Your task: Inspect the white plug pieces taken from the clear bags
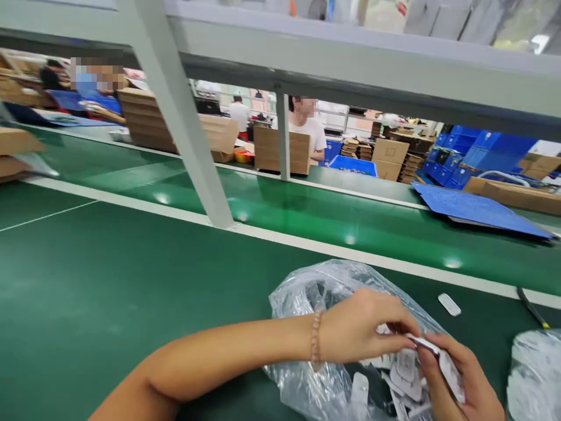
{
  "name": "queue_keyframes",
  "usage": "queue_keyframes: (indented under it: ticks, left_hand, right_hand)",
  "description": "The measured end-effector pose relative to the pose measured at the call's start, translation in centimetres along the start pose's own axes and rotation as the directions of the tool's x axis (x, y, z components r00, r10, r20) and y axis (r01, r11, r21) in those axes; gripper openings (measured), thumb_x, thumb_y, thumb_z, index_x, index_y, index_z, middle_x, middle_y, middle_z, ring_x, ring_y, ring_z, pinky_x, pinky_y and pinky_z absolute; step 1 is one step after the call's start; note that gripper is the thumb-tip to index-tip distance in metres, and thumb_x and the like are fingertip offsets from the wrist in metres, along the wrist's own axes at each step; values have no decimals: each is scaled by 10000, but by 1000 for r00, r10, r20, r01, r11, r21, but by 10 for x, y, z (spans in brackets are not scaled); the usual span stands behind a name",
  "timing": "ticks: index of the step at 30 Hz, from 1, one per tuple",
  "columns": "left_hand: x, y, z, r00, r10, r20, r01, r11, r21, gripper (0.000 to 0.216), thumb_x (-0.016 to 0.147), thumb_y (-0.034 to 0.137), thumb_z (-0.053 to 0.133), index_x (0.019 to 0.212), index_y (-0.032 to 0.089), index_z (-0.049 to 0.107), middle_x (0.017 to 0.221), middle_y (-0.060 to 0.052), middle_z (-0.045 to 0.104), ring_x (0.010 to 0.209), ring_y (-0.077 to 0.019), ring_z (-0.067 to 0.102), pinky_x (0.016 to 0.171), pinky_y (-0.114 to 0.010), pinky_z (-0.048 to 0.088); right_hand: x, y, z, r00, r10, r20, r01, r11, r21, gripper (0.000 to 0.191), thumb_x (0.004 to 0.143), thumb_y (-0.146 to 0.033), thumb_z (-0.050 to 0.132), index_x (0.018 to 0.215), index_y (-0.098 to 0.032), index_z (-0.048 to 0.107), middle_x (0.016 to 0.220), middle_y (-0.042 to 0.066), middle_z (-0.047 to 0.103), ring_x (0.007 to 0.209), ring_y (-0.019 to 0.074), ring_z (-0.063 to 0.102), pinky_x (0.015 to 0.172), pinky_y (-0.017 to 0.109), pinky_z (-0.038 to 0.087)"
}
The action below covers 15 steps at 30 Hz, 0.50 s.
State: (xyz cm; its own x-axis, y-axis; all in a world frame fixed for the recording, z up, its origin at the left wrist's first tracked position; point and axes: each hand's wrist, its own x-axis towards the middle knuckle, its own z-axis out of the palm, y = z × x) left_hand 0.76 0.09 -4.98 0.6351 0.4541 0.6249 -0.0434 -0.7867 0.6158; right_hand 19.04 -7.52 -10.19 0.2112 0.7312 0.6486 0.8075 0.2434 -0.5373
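Both hands pinch one small white packet (423,344) above a clear plastic bag (315,292): left hand (359,327) fingers closed on it, right hand (460,380) partly cut off at the frame's edge.

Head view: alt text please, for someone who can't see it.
Two bare hands, left hand and right hand, pinch a small white flat piece above an open clear plastic bag of similar pieces on a green table. Beyond a grey frame post, other people work among cardboard boxes and blue crates.
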Motion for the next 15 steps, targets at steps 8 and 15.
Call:
queue_keyframes:
  ticks: [8, 15]
  left_hand:
    - [-8, 4, 2, 956, 294, -4, -291, 948, 131, 231, 897, -16, 488, 952, 57, 700, 988, -166, 668, 947, -205, 669, 857, -326, 587]
    - [-11, -8, 5, 918, 396, -24, -389, 910, 143, 78, 911, 59, 576, 920, 58, 653, 923, -139, 681, 942, -198, 679, 857, -309, 606]
  right_hand:
    - [5, 10, -9, 865, -495, -89, 500, 864, 59, 143, 863, -98, 621, 970, -189, 590, 845, 39, 744, 745, 172, 733, 646, 256, 585]
    - [9, 3, -21, 850, -525, -43, 525, 839, 145, 174, 871, -80, 588, 1007, -187, 561, 840, 45, 717, 711, 141, 707, 628, 240, 574]
